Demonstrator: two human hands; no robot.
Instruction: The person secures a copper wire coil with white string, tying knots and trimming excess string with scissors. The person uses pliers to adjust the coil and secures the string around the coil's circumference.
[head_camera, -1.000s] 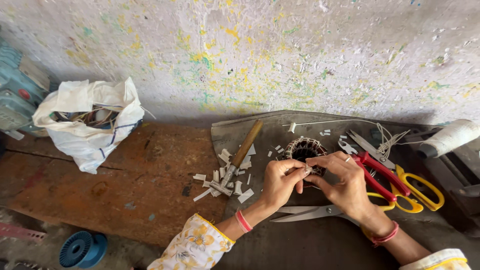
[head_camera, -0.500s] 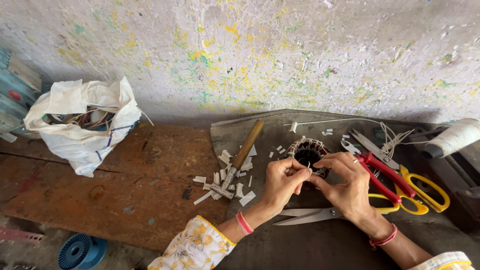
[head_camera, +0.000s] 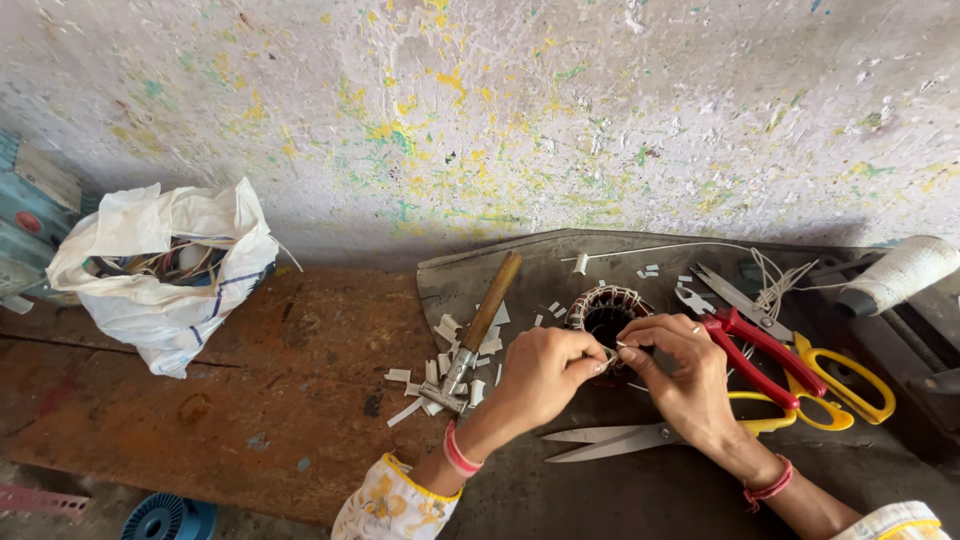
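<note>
As it lies on the bench, round copper-wound stator, left hand and right hand pinching its edge.

Rusty brown tabletop is carrying a white bag, a dark sheet, a hammer, white paper scraps, yellow-handled scissors, and red pliers.

single head view, close above the workbench, perhaps tilted toward the wall

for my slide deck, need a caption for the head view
Both hands, left hand and right hand, pinch at a wound stator beside a hammer.
</note>
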